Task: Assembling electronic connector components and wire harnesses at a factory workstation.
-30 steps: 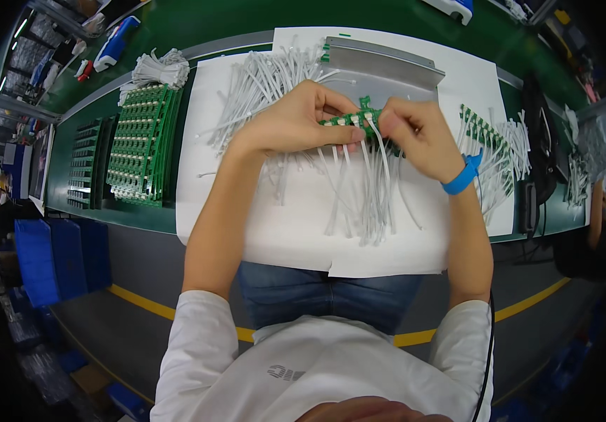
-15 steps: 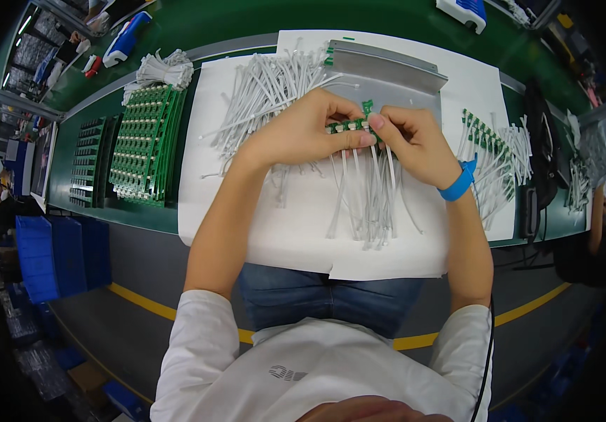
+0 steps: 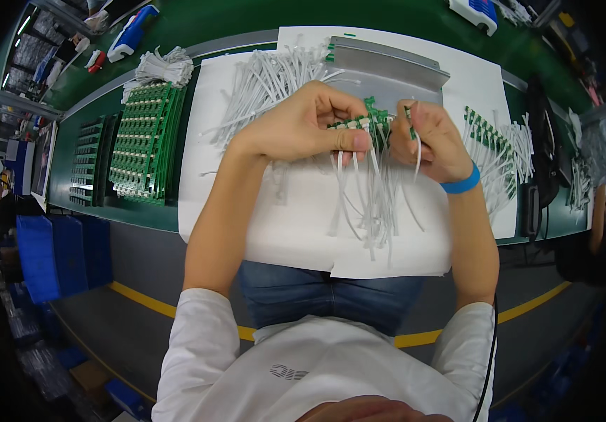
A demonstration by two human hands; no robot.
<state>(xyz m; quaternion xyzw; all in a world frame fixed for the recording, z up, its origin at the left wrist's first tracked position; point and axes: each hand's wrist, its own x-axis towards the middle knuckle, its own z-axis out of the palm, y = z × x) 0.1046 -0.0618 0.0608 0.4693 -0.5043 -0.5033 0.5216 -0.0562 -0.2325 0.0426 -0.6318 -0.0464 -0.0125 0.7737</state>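
Observation:
My left hand point(image 3: 303, 126) pinches a strip of small green circuit boards point(image 3: 351, 124) between thumb and fingers. White connectors sit along that strip, and white cables point(image 3: 379, 207) hang from it over the white sheet. Just to its right, my right hand point(image 3: 435, 144) is closed on a small green circuit board point(image 3: 409, 119), apart from the strip, with one white cable point(image 3: 417, 160) hanging down from it. More green boards point(image 3: 377, 112) with cables lie between the two hands, partly hidden by fingers.
Loose white cables point(image 3: 268, 84) pile up at the left of the white sheet point(image 3: 282, 243). Behind the hands stands a grey metal angle plate point(image 3: 387, 60). Stacked green board panels point(image 3: 144, 141) lie at left; cabled board strips point(image 3: 489, 137) lie at right.
My right hand has moved right, away from the strip, and turned, taking one small circuit board and its cable. My left hand stays on the strip, nearly in place.

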